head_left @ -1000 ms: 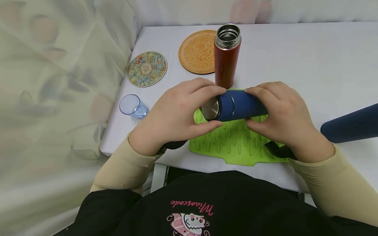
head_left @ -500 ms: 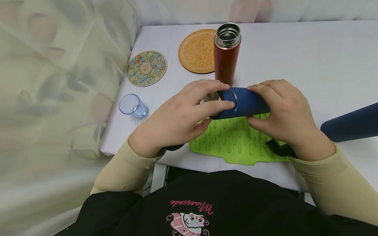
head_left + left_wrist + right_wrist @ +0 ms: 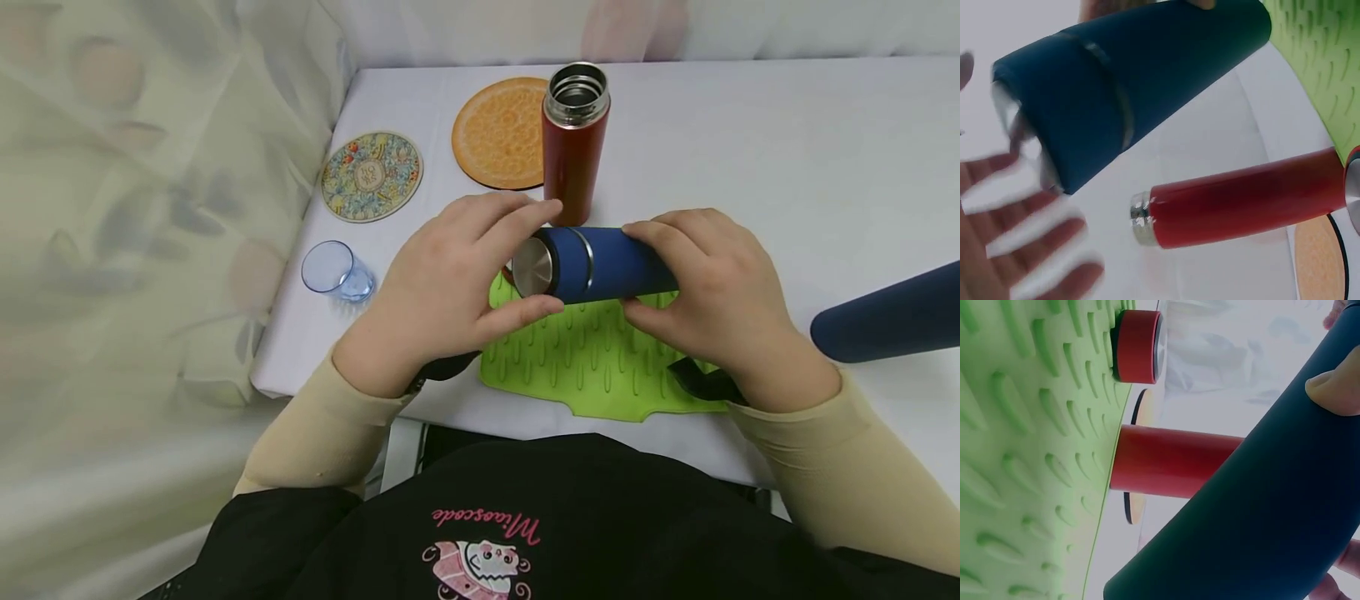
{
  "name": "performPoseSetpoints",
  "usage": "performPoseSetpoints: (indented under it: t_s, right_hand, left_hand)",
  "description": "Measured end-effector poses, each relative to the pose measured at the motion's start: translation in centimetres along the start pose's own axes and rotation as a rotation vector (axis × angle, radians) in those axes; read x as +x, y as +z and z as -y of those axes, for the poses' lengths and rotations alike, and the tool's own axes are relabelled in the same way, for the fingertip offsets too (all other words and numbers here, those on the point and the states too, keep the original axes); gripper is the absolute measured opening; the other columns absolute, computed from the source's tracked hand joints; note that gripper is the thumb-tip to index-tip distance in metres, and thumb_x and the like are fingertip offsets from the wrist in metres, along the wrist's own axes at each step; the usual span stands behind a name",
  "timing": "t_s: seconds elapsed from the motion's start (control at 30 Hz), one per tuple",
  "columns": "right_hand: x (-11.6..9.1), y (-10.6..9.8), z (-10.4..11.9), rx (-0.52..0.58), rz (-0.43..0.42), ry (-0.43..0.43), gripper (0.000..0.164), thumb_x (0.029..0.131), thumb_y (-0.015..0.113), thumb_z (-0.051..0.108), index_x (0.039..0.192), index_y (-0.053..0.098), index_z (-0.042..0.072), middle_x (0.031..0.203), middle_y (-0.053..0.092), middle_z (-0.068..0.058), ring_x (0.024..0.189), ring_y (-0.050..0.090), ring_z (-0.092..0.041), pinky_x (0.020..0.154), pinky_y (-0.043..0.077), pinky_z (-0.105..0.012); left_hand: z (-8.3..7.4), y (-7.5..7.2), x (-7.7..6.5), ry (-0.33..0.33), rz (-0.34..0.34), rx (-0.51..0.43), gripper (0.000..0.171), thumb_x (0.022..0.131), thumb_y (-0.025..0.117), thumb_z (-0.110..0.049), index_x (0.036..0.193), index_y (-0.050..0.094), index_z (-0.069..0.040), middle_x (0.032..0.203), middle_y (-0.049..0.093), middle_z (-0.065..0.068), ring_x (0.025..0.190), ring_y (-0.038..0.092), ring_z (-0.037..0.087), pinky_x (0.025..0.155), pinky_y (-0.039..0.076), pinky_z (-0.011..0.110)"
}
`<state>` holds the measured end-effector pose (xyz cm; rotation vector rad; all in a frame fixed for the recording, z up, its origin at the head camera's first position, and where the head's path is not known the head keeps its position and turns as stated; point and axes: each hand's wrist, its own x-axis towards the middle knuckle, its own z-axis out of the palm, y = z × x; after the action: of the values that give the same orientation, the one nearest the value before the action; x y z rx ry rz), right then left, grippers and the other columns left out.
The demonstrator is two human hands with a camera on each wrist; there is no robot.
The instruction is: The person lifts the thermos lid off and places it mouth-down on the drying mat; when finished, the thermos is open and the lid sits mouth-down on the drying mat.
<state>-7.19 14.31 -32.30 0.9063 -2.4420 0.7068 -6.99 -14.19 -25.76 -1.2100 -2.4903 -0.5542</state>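
My right hand (image 3: 712,287) grips a blue thermos (image 3: 618,265), held on its side over the green ribbed mat (image 3: 585,358). The thermos's lid, with a silver disc on its end, points left. Around that lid my left hand (image 3: 446,275) has its fingers spread, and in the left wrist view the blurred fingers (image 3: 1035,244) stand apart from it. Just behind the hands a red thermos (image 3: 573,167) stands upright with its steel mouth uncovered. Its red lid (image 3: 1138,347) sits on the mat, mostly hidden by my left hand in the head view.
An orange round coaster (image 3: 498,133) lies behind the red thermos, partly covered by it. Farther left are a patterned round coaster (image 3: 372,177) and a small blue glass (image 3: 339,273). A dark blue cylinder (image 3: 888,312) lies at the right edge. A curtain (image 3: 150,250) hangs on the left.
My left fingers close over the lid half a second ago, then spread away from it again. The right hand keeps its grip, and the thermos shifts only slightly.
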Motion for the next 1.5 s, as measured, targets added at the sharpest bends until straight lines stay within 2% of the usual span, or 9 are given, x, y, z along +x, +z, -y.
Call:
performPoseSetpoints:
  t_s: [0.17,0.33,0.5,0.6,0.73,0.93,1.17,1.37,1.5]
  right_hand:
    - [-0.2,0.3,-0.2,0.003,-0.008,0.006,0.063,0.067,0.084,0.021,0.124,0.067,0.002,0.109,0.067,-0.018,0.102,0.061,-0.038,0.086,0.05,-0.053]
    - [-0.4,0.6,-0.3,0.013,-0.025,0.007,0.065,0.063,0.087,0.019,0.124,0.067,0.003,0.109,0.068,-0.017,0.102,0.061,-0.038,0.085,0.051,-0.055]
    - [-0.3,0.6,-0.3,0.005,-0.035,0.005,0.066,0.062,0.088,0.018,0.124,0.068,0.003,0.109,0.068,-0.018,0.102,0.061,-0.038,0.085,0.051,-0.055]
    - [-0.2,0.5,-0.2,-0.004,-0.035,0.003,0.065,0.064,0.087,0.018,0.124,0.068,0.002,0.108,0.068,-0.018,0.101,0.061,-0.039,0.085,0.051,-0.055]
    - [0.0,0.4,-0.1,-0.022,-0.028,-0.004,0.062,0.067,0.085,0.019,0.124,0.068,0.002,0.108,0.068,-0.019,0.101,0.062,-0.039,0.084,0.051,-0.054]
    - [0.1,0.4,0.1,-0.026,-0.032,-0.006,0.062,0.066,0.086,0.019,0.123,0.068,0.001,0.107,0.068,-0.019,0.099,0.062,-0.039,0.083,0.052,-0.055]
    - [-0.2,0.0,-0.2,-0.036,-0.058,0.05,0.066,0.063,0.088,0.017,0.124,0.067,0.003,0.108,0.068,-0.018,0.1,0.062,-0.039,0.082,0.051,-0.056]
    - [-0.3,-0.8,-1.4,-0.072,-0.095,0.166,0.067,0.068,0.083,0.023,0.129,0.064,0.005,0.116,0.068,-0.02,0.108,0.06,-0.041,0.088,0.049,-0.056]
    - [0.1,-0.8,-2.9,0.006,-0.211,0.365,0.068,0.068,0.083,0.022,0.131,0.064,0.006,0.119,0.067,-0.013,0.111,0.06,-0.032,0.091,0.048,-0.035]
  left_hand:
    - [0.2,-0.1,-0.1,0.124,0.091,-0.151,0.061,0.088,0.079,-0.02,0.144,0.054,-0.013,0.15,0.046,0.015,0.136,0.047,0.029,0.116,0.034,0.038]
    - [0.1,0.3,-0.1,0.199,0.108,-0.192,0.051,0.094,0.056,0.01,0.14,0.059,-0.011,0.151,0.047,0.017,0.143,0.042,0.03,0.121,0.028,0.037]
    - [0.4,0.3,-0.2,0.196,0.11,-0.202,0.047,0.092,0.066,0.003,0.136,0.061,-0.01,0.15,0.051,0.014,0.142,0.044,0.028,0.119,0.032,0.036]
    - [0.6,0.0,-0.2,0.138,0.119,-0.186,0.051,0.089,0.076,-0.011,0.138,0.06,-0.011,0.15,0.051,0.011,0.135,0.051,0.026,0.112,0.041,0.034]
    - [0.5,0.0,-0.2,0.036,0.111,-0.137,0.057,0.091,0.075,-0.033,0.141,0.058,-0.011,0.144,0.057,0.008,0.125,0.059,0.022,0.102,0.049,0.034]
    - [0.3,0.2,-0.2,-0.057,0.026,-0.079,0.063,0.087,0.076,-0.048,0.133,0.064,-0.007,0.118,0.072,0.005,0.105,0.067,0.017,0.09,0.054,0.034]
    - [0.6,0.0,-0.3,-0.104,-0.142,-0.097,0.056,0.083,0.078,-0.042,0.122,0.069,-0.002,0.102,0.074,0.006,0.08,0.064,0.011,0.073,0.055,0.029]
    - [0.9,0.4,-0.4,-0.095,-0.166,-0.12,0.055,0.083,0.078,-0.041,0.122,0.068,-0.003,0.099,0.073,0.003,0.082,0.064,0.01,0.076,0.055,0.028]
    - [1.0,1.0,-0.3,-0.119,-0.137,-0.132,0.055,0.085,0.077,-0.043,0.124,0.068,-0.005,0.101,0.073,0.001,0.084,0.062,0.008,0.078,0.052,0.028]
